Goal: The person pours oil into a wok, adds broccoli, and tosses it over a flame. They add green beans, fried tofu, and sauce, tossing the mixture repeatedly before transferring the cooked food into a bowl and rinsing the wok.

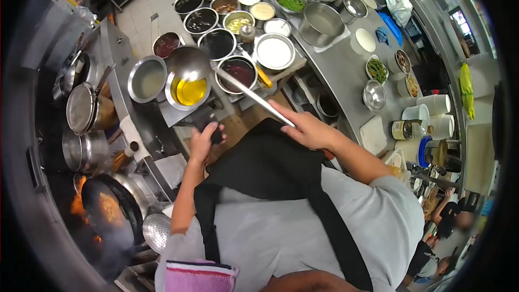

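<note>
My right hand (307,128) is closed around the pale metal handle of a wok ladle (190,64). The ladle's broad steel bowl hangs over the far side of a metal pot of yellow oil (191,93), hiding part of its rim. My left hand (203,139) is closed on a dark object with a black end, which I cannot make out. A black wok (104,205) with orange-brown food sits on the stove at the lower left, flames and smoke around it. A perforated strainer (157,232) lies close to the wok.
Pots of dark sauces (217,44) and white seasoning (275,51) crowd the area ahead. A steel counter (346,73) on the right bears bowls, a big pot (321,24) and green vegetables (377,70). Strainers and pots (86,148) line the left. Other people (446,221) stand far right.
</note>
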Demonstrator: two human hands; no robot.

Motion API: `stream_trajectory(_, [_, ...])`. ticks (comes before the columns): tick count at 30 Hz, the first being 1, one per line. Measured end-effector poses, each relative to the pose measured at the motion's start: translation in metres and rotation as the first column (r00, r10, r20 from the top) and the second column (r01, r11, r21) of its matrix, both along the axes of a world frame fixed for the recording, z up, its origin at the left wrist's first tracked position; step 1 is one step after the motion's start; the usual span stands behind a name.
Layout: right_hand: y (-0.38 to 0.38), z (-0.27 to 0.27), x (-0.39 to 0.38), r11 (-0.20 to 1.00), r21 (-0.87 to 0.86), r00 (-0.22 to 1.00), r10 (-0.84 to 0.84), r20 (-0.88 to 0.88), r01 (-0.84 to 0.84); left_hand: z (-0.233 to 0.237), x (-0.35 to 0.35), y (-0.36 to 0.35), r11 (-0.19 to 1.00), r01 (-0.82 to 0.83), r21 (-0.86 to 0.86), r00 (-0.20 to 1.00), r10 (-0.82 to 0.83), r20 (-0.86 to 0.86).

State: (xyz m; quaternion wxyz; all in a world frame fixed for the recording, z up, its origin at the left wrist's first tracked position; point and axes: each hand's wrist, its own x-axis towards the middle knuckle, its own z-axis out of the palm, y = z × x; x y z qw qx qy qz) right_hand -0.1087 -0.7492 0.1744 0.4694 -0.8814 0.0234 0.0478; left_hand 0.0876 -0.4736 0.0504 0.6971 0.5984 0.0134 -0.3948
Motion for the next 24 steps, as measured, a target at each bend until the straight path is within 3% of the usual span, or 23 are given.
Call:
stream_trajectory(1, [-0.017, -0.005, -0.019, 1.0, 0.01, 1.0, 0.003, -0.007, -0.003, -0.004, -0.005, -0.035, 0.999, 0.047, -0.022, 0.998, -0.046, 0.046])
stream_trajectory(3, [-0.049, -0.021, -0.052, 0.962, -0.086, 0.956, -0.269, -0.117, 0.26, -0.007, -0.016, -0.1, 0.991, 0.131, -0.034, 0.977, -0.123, 0.171])
stream_trajectory(4, [-0.063, -0.027, -0.062, 0.963, -0.079, 0.956, -0.266, -0.122, 0.258, -0.007, -0.021, -0.13, 0.986, 0.166, -0.024, 0.956, -0.155, 0.248])
stream_trajectory(6, [-0.091, -0.042, -0.075, 0.898, -0.277, 0.904, -0.396, -0.164, 0.343, -0.016, -0.027, -0.181, 0.982, 0.189, -0.019, 0.957, -0.18, 0.226])
stream_trajectory(9, [-0.12, -0.074, -0.085, 0.874, -0.296, 0.908, -0.416, -0.048, 0.385, -0.026, -0.022, -0.239, 0.961, 0.252, 0.113, 0.928, -0.273, 0.253])
stream_trajectory(11, [-0.129, -0.088, -0.088, 0.851, -0.317, 0.903, -0.428, 0.039, 0.418, -0.033, -0.022, -0.257, 0.957, 0.25, 0.149, 0.93, -0.281, 0.239])
stream_trajectory(15, [-0.135, -0.106, -0.094, 0.819, -0.38, 0.886, -0.464, -0.001, 0.429, -0.04, -0.024, -0.275, 0.946, 0.231, 0.229, 0.935, -0.28, 0.217])
stream_trajectory(24, [-0.131, -0.113, -0.105, 0.864, -0.233, 0.868, -0.481, -0.126, 0.446, -0.046, -0.024, -0.279, 0.941, 0.235, 0.244, 0.927, -0.292, 0.236])
